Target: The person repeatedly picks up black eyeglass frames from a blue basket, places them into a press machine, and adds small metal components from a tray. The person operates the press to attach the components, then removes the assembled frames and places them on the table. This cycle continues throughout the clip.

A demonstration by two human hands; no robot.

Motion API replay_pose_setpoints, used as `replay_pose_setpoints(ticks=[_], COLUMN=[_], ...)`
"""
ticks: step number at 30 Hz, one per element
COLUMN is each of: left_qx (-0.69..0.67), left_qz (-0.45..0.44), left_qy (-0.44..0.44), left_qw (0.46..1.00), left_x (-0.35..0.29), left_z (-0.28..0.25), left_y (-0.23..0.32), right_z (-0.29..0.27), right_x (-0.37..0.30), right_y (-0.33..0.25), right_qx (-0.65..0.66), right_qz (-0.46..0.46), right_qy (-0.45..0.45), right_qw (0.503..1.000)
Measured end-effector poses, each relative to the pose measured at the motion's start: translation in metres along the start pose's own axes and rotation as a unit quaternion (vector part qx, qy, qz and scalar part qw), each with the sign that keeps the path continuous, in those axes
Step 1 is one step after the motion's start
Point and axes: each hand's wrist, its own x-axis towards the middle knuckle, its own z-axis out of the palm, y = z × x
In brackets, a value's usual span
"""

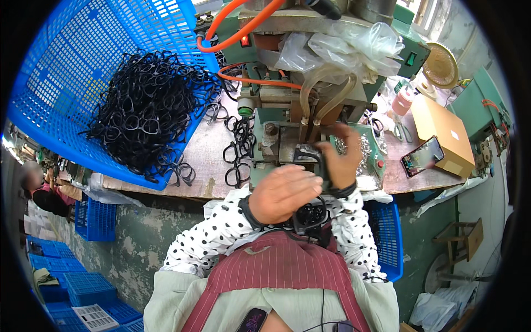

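My right hand (pixel 344 157), slightly blurred, is closed at the edge of a black eyeglass frame (pixel 319 157). That frame lies at the small metal work plate of a green bench machine (pixel 268 145). Just nearer to me, my left hand (pixel 285 192) reaches across with its back up and its fingers stretched out straight, pointing right; its palm side is hidden. Below its fingertips, more black eyeglass frames (pixel 310 216) lie at my lap, partly covered by the hand. Two clear hoses (pixel 333 99) run down to the machine's head above the plate.
A large blue basket (pixel 52 113) heaped with black eyeglass frames (pixel 146 116) stands left; loose frames (pixel 238 149) lie beside the machine. At right are metal shavings (pixel 362 149), a phone (pixel 422 157), scissors (pixel 402 131) and a cardboard box (pixel 442 135). Another person (pixel 50 193) sits far left.
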Motion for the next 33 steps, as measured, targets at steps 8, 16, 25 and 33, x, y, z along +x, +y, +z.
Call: replay_pose_setpoints(ticks=[8, 16, 25, 33], left_qx=[-0.007, 0.022, 0.22, 0.306], left_qz=[0.019, 0.013, -0.236, -0.583], left_qy=[-0.052, -0.063, 0.115, -0.086], left_qw=[0.998, 0.998, 0.939, 0.748], left_x=[-0.012, -0.012, -0.084, -0.154], left_z=[0.017, 0.016, -0.006, -0.009], left_y=[-0.017, -0.012, -0.045, -0.113], right_z=[-0.1, -0.083, -0.074, -0.072], right_x=[-0.006, -0.029, -0.033, -0.037], right_y=[0.102, 0.11, 0.104, 0.096], right_qx=[-0.169, -0.332, -0.189, -0.239], right_qz=[0.147, 0.101, 0.11, 0.11], right_qy=[-0.091, -0.137, 0.032, -0.008], right_qw=[0.97, 0.928, 0.975, 0.965])
